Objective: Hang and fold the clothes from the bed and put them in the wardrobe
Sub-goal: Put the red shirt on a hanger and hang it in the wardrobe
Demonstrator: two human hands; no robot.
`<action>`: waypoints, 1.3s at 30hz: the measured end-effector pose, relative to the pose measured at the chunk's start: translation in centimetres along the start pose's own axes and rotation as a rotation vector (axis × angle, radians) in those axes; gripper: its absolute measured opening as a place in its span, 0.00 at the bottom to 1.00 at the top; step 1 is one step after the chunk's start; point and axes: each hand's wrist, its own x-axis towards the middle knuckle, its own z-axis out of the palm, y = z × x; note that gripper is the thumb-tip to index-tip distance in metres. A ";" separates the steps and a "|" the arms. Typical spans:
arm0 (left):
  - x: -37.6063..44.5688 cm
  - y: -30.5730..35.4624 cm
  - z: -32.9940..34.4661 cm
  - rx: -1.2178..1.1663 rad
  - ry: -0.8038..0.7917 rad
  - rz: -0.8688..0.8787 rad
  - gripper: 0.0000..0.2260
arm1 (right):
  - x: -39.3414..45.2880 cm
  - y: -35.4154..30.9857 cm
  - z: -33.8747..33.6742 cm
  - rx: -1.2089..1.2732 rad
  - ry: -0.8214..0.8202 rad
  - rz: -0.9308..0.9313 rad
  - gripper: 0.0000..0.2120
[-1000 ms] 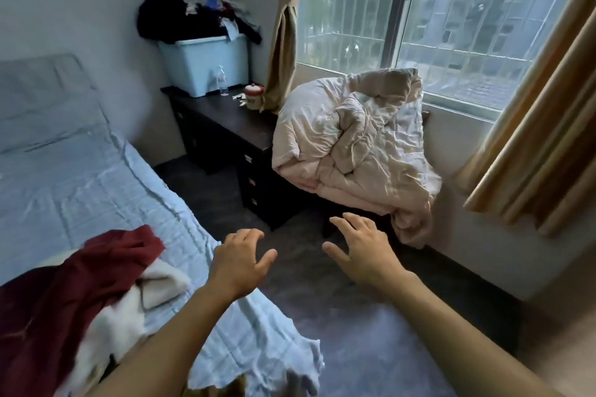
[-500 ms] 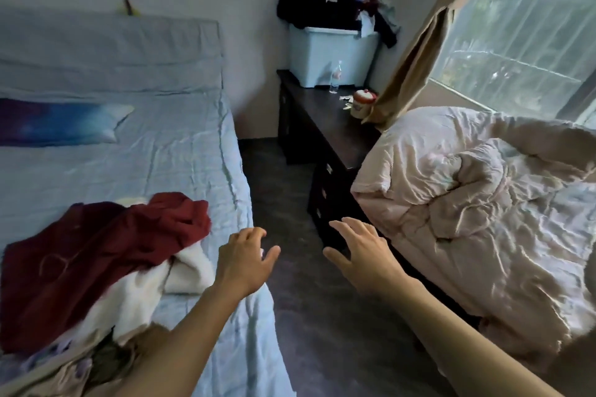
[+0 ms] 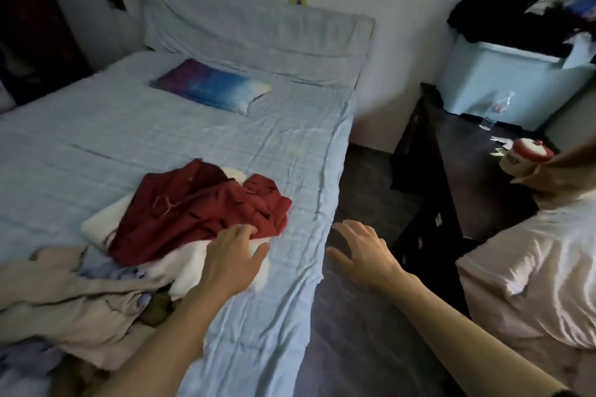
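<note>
On the near left part of the bed [image 3: 200, 145], in the single head view, the clothes lay in a loose heap, none of them folded or hung. A dark red garment [image 3: 206, 209] sat crumpled on top, over a white garment [image 3: 193, 259] whose edge stuck out toward the bed's side. Nearer the camera, a beige garment [image 3: 80, 300] spread across the sheet, with pale lilac cloth [image 3: 106, 269] and something olive showing from under it. A blue and purple pillow [image 3: 209, 85] lay flat near the headboard, well apart from the heap.

The left hand [image 3: 230, 259] was over the near edge of the heap, fingers straight and slightly spread, fingertips at the hem of the red garment where it met the white one; whether they pressed the cloth or only hovered above it could not be told. Its grip held nothing. The right hand [image 3: 362, 251] hung in the air past the bed's edge, above the dark floor, fingers spread and relaxed, its grip likewise empty.

To the right stood a dark counter [image 3: 467, 171] carrying a pale blue storage bin [image 3: 503, 87] piled with dark things, a clear bottle [image 3: 493, 113] and a small red-and-white pot [image 3: 525, 151]. A cream quilt [image 3: 529, 274] was bundled at the right edge. A dark shape at the far left [image 3: 29, 26] may have been the wardrobe; it was too dim to say.

By this showing the task had barely begun: every garment remained in the heap, and picking up, folding, hanging and storing were all left.
</note>
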 end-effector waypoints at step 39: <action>12.4 -13.5 -0.3 0.111 0.257 -0.813 0.20 | 38.9 -14.1 5.4 0.095 -0.287 -0.844 0.28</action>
